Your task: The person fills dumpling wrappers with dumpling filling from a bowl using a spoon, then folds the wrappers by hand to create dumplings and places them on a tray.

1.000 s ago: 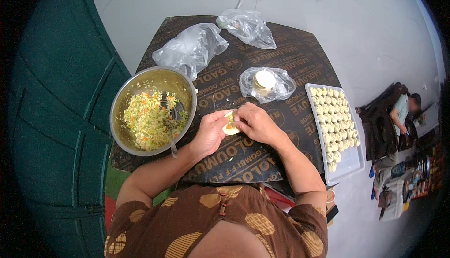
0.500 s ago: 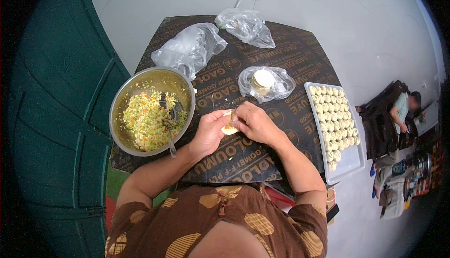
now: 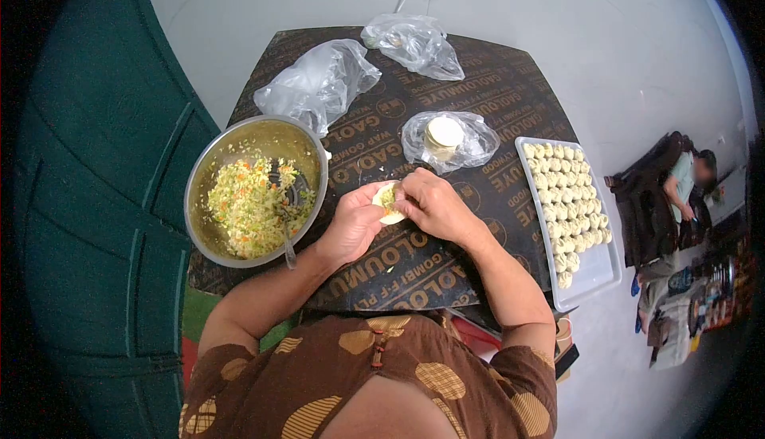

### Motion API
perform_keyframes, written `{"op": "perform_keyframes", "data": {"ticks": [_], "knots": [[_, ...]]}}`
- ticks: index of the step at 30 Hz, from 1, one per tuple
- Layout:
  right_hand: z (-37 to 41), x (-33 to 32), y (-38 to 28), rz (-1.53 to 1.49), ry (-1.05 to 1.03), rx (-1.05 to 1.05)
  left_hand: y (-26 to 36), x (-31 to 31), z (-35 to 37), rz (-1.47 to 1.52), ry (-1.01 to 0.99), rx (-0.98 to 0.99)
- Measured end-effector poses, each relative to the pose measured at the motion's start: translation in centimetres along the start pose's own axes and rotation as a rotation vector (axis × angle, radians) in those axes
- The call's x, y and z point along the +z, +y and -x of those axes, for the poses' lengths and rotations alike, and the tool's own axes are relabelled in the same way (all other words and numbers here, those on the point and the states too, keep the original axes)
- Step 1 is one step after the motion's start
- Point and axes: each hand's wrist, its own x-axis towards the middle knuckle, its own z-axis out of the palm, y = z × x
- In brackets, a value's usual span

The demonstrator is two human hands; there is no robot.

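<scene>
My left hand cradles a round dumpling wrapper with green filling in its middle. My right hand pinches the wrapper's right edge with its fingertips. Both hands hover over the dark printed board. To the left stands a steel bowl of chopped yellow, green and orange filling, with a spoon resting in it.
A stack of round wrappers lies on a clear plastic bag beyond my hands. A white tray at the right holds several rows of folded dumplings. Two crumpled plastic bags lie at the far side. A person sits far right.
The wrapper has tilted so its filling shows more, and my right fingers have shifted along its edge. My head view has drifted slightly.
</scene>
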Motion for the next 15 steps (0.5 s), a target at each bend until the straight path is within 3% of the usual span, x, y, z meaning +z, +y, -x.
{"op": "perform_keyframes", "data": {"ticks": [15], "knots": [[0.07, 0.38, 0.1, 0.066, -0.023, -0.024, -0.4, -0.42, -0.07, 0.018, 0.007, -0.028]]}}
